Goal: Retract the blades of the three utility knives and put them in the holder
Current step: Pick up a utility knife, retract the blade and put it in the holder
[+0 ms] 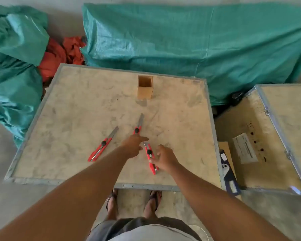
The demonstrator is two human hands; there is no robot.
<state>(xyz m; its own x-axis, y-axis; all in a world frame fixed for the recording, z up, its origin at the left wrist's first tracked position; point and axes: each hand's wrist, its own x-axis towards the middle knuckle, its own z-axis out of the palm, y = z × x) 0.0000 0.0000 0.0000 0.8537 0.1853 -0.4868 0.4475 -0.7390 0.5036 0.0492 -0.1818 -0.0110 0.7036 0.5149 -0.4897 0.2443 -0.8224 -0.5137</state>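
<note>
Short of the holder [144,92], beside two knives [102,145] [139,125], right hand [165,158] pinches third knife [149,152], left hand [133,147] touching it.

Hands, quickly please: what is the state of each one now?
Left hand: open, index finger at the tip of the right knife.
Right hand: fingers touch that knife; grip cannot be told.

The left hand [133,145] covers the handle of the middle red utility knife [139,124]; the second plywood crate [268,136] runs off the right edge
</note>
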